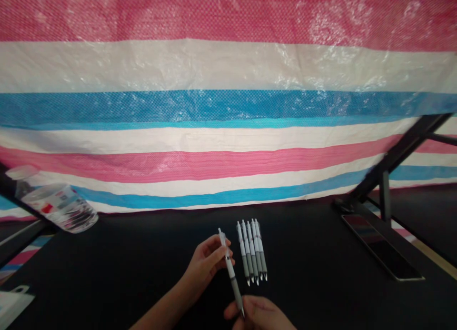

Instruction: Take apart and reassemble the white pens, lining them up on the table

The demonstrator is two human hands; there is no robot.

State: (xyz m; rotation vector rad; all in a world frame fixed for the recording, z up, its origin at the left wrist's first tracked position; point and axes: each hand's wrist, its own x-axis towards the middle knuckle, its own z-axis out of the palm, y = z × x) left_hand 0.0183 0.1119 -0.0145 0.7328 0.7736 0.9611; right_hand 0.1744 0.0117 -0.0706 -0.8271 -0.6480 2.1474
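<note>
A white and grey click pen [231, 272] is held slantwise between my two hands, its push button up and its tip down toward me. My left hand [210, 258] pinches the upper white barrel between thumb and fingers. Near the tip, the fingers of my right hand [260, 313] close around the grey grip; part of this hand is cut off by the lower edge. Just right of the held pen, several matching pens [252, 251] lie side by side in a row, tips toward me.
On the black table [143, 254] a phone [383, 246] lies at the right beside a black metal frame [385, 163]. A plastic cup [66, 208] and a clear bottle [23, 180] stand at left. A white item [14, 304] sits lower left. Striped sheeting [214, 106] hangs behind.
</note>
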